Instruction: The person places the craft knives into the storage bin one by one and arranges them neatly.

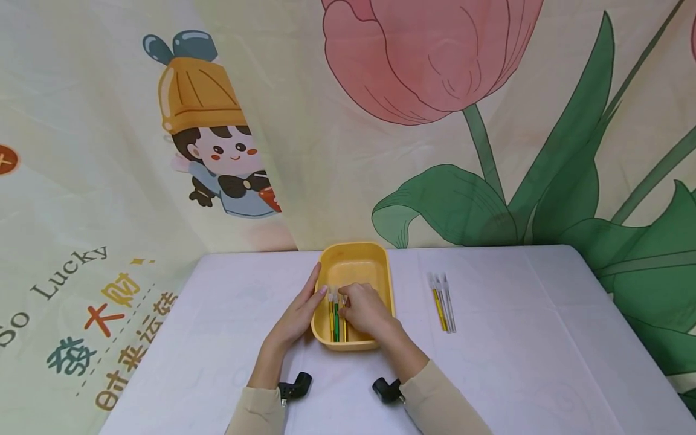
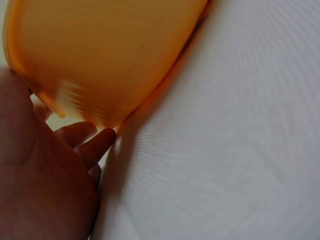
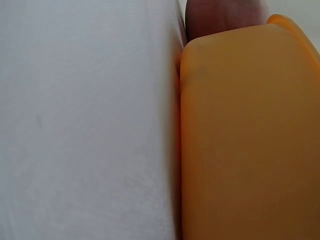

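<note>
The right hand (image 1: pixel 367 309) pinches a gold pen (image 1: pixel 345 330) near its upper end, inside a yellow plastic tray (image 1: pixel 353 347). Just left of that grip, a green pen (image 1: pixel 336 323) and a yellow pen (image 1: pixel 331 321) lie side by side in the tray. The left hand (image 1: pixel 295 318) holds the tray's left wall, thumb over the rim and fingers along the outside. Well to the right of the right grip, a clear-capped yellow pen (image 1: pixel 439 313) and two silver pens (image 1: pixel 449 311) lie together on the white-covered surface (image 1: pixel 516 344). Beyond both grips hangs a backdrop (image 1: pixel 321 181) printed with a pink tulip (image 1: pixel 435 60).
</note>
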`<state>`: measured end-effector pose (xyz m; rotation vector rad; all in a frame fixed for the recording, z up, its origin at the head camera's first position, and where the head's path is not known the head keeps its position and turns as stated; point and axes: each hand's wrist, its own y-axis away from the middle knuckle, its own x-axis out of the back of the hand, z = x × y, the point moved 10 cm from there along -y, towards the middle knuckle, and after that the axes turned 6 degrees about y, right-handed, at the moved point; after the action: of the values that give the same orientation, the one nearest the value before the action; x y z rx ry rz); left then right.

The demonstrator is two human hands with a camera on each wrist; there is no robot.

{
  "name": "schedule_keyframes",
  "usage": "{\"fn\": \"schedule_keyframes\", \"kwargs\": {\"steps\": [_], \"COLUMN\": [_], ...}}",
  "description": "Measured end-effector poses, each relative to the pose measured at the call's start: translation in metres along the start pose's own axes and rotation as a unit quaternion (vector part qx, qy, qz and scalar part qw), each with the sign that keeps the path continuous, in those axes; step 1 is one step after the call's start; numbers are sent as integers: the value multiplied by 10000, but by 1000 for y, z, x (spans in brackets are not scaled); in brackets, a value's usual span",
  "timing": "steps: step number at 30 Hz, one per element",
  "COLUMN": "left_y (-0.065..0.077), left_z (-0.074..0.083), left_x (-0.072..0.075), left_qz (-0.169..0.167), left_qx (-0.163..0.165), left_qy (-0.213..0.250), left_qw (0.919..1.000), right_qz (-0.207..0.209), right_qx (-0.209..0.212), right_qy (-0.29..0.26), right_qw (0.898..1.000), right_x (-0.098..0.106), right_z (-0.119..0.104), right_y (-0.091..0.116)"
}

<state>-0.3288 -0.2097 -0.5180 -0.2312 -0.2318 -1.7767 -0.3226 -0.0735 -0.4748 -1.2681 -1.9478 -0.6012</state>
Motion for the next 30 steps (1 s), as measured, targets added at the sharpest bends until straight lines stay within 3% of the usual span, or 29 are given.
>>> {"fn": "schedule_keyframes", "kwargs": {"steps": [15, 30], "left_y": [-1, 0], "left_z": [-2, 2], "left_x": [0, -1], "left_qz": [-37, -31], "left_qx": [42, -81], "left_qy": [18, 14], "left_qw": [10000, 10000], "right_qz": [-302, -278], "right_qx": [-5, -39], "right_qy": [200, 252], "right_qw": [9993, 9993], "right_x": [-7, -10], "right_z": [1, 2], "right_y": [-2, -2]}}
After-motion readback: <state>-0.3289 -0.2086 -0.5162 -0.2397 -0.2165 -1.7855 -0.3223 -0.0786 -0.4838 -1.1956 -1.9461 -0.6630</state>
